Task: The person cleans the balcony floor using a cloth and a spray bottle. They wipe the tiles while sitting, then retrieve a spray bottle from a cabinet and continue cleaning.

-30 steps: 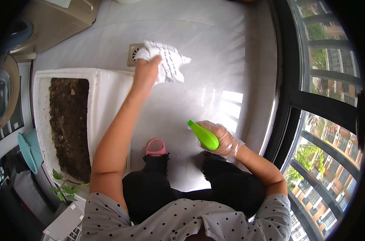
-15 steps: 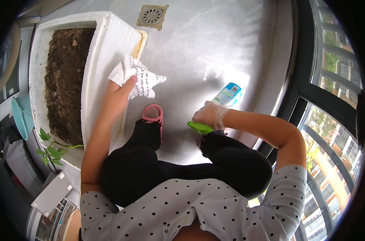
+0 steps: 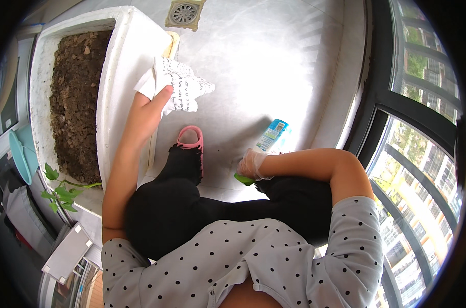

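My left hand (image 3: pixel 152 105) is closed on a crumpled white cloth (image 3: pixel 181 87) with black printed script. It is beside the outer wall of a white foam box (image 3: pixel 133 56) filled with dark soil (image 3: pixel 79 95). Low over the floor by my right foot, my right hand (image 3: pixel 251 163), in a clear plastic glove, grips a blue-and-white bottle (image 3: pixel 272 136). The bottle points away from me, up and to the right. A bright green part (image 3: pixel 244 179) sticks out below the hand; the grip hides how it joins the bottle.
Around me is a grey tiled floor (image 3: pixel 233 61) with a square drain (image 3: pixel 184 14) at the far side. A pink slipper (image 3: pixel 191 136) is on my left foot. Dark-framed windows (image 3: pixel 387 97) line the right. A green-leaved plant (image 3: pixel 63 195) trails over the box's near end.
My right hand and the bottle have shifted left and closer to my body. My left hand still holds the cloth, which is slightly more spread. The whole view has moved a little.
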The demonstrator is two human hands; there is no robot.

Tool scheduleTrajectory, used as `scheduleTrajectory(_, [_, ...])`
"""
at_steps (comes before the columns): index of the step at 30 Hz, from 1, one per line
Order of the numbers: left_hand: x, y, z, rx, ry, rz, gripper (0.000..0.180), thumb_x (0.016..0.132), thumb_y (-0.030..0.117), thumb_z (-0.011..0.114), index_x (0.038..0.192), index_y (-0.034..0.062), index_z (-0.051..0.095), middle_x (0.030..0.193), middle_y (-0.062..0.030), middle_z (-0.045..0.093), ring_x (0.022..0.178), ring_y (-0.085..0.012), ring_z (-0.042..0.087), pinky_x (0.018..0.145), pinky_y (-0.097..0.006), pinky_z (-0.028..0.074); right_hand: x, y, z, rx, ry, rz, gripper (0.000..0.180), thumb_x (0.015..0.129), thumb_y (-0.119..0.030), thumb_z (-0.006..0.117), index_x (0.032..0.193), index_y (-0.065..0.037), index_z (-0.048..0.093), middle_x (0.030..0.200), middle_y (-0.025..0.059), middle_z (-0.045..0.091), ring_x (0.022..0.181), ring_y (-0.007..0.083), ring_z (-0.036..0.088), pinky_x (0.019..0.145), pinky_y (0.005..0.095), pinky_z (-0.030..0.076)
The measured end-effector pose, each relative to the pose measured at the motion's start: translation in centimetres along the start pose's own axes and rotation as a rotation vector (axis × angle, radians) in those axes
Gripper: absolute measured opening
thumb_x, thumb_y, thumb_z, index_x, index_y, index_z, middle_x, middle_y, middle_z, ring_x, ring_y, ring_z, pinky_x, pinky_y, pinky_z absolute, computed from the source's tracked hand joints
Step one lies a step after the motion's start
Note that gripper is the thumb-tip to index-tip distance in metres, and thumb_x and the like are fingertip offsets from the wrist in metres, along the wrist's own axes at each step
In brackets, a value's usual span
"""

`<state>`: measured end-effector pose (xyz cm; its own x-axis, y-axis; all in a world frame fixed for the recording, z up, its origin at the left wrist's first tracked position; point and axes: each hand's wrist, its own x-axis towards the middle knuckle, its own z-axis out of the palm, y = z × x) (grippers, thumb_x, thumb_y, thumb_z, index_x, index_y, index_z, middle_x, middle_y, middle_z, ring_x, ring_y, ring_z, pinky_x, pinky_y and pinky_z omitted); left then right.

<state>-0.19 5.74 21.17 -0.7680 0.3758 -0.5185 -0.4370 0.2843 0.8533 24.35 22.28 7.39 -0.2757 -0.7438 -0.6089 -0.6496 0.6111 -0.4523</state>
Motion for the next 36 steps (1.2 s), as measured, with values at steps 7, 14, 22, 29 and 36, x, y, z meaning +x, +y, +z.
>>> scheduleTrajectory(7, [0.8,-0.6,-0.7,-0.016,-0.015,-0.01,0.039,0.091,0.009,0.049,0.127,-0.0036,0.043,0.116,-0.0074,0.055,0.105,-0.014,0.052,0.089,-0.028,0.041,-3.5,4.1,-4.3,0.439,0.098,-0.076,0.026,0.075,-0.021,0.061,0.1,-0.015,0.063,0.098,0.0088,0.063,0.092,0.0271,0.061,0.075,0.042,0.047])
scheduleTrajectory(14, [1.4,-0.6,-0.6,-0.087,0.04,-0.035,0.039,0.09,0.009,0.052,0.125,-0.0029,0.044,0.115,-0.0067,0.056,0.104,-0.0133,0.053,0.087,-0.028,0.043,-13.8,9.0,-7.5,0.872,1.341,0.037,0.039,0.067,-0.001,0.07,0.104,-0.003,0.057,0.101,0.0131,0.06,0.098,0.0336,0.057,0.086,0.0401,0.046])
scheduleTrajectory(22, [1.8,0.8,1.4,0.33,-0.22,-0.032,0.027,0.086,0.015,0.058,0.107,-0.0014,0.058,0.085,-0.0084,0.065,0.076,-0.0128,0.061,0.067,-0.027,0.049,-13.5,12.6,-6.8,1.045,1.732,0.656,0.049,0.076,-0.004,0.069,0.12,-0.002,0.048,0.097,0.0071,0.061,0.089,0.0146,0.06,0.078,0.0282,0.048])
scheduleTrajectory(29, [6.5,-2.0,8.2,1.09,-0.707,0.225,0.026,0.083,0.026,0.055,0.093,0.0023,0.059,0.084,-0.0208,0.063,0.078,-0.0384,0.06,0.069,-0.047,0.046,-11.5,20.2,-19.7,0.281,1.422,0.764,0.031,0.072,-0.026,0.071,0.092,-0.005,0.06,0.085,0.0133,0.058,0.076,0.033,0.057,0.071,0.0403,0.048])
scheduleTrajectory(36, [8.0,-4.9,13.5,0.793,-0.825,0.204,0.029,0.088,0.024,0.049,0.098,-0.0024,0.054,0.084,-0.0255,0.061,0.08,-0.0417,0.059,0.073,-0.05,0.044,-3.5,28.0,-31.6,0.578,1.434,0.693,0.041,0.076,-0.039,0.066,0.102,-0.009,0.058,0.091,0.0161,0.063,0.083,0.0346,0.06,0.073,0.0404,0.049])
